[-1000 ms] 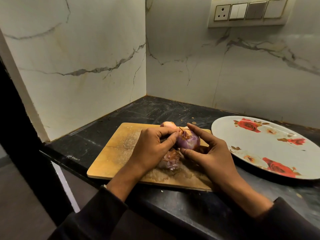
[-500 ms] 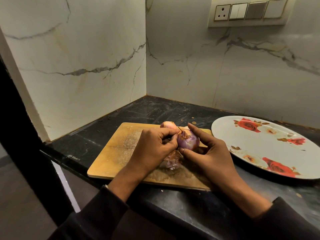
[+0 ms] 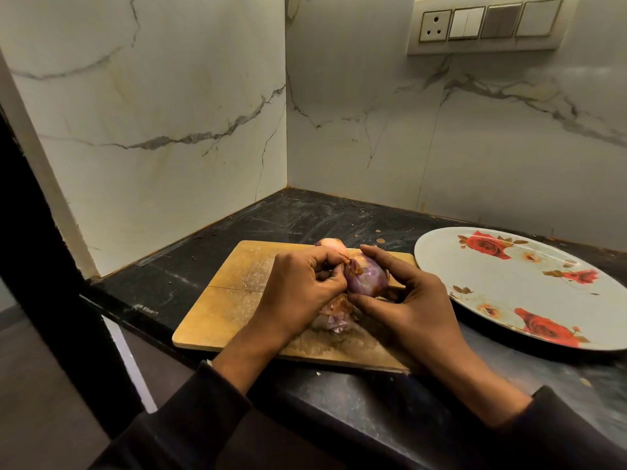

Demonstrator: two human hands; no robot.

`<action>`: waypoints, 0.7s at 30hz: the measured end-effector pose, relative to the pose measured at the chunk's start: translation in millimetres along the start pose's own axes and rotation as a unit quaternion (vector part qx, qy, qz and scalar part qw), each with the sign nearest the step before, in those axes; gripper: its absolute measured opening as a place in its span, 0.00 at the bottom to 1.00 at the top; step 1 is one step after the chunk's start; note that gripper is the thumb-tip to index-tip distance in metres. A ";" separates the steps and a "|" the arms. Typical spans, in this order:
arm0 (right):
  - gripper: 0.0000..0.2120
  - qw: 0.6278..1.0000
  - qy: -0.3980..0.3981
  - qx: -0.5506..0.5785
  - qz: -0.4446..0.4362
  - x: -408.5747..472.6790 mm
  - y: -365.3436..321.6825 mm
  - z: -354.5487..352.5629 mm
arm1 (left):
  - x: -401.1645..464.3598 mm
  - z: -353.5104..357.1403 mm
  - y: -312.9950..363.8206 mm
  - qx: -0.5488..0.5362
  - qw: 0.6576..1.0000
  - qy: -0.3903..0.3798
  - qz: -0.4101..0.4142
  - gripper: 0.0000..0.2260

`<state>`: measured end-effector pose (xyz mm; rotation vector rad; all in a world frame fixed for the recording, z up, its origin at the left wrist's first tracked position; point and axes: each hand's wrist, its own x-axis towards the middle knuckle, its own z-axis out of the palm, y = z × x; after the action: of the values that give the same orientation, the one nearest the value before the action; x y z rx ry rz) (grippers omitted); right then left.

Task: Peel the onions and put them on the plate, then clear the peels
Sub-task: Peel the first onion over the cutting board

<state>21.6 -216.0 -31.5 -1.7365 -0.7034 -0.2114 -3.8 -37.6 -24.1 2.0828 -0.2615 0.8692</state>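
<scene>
Onion (image 3: 365, 279): firm, light, slippery; being cradled by right hand (image 3: 412, 308), its papery, fragile skin being pinched near the tip by left hand (image 3: 298, 288) fingers (image 3: 330, 278).

Dim, warm-yellow light throughout; you get no visible lamp. Marble walls (image 3: 169, 113) read brightest, upper centre. Dark counter (image 3: 305, 215) shows faint sheen and scratches, no hard glare. Soft shadow under your hands on the cutting board (image 3: 230, 300). Sleeves and the lower left fall to near black. Wide-angle bowing at the edges: switch panel (image 3: 488, 25) tilts. Focus adequate centrally, slightly soft overall.
</scene>
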 end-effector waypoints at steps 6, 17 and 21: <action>0.32 0.999 -0.008 0.050 0.011 -0.2 1.8 -1.1 | -0.4 -2.2 3.4 -0.019 0.999 -0.002 -0.027 0.12; 0.32 0.993 -0.008 0.117 0.017 1.9 5.4 -3.0 | 3.4 -2.5 6.1 -0.202 0.968 -0.065 -0.132 0.09; 0.33 0.995 -0.009 0.101 0.005 2.0 5.2 -3.9 | 3.0 -4.2 6.3 -0.198 0.970 -0.053 -0.130 0.07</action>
<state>26.9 -219.6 -33.6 -1.5502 -0.7035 -0.1132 -6.5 -37.9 -16.4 1.7418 -0.1938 0.4995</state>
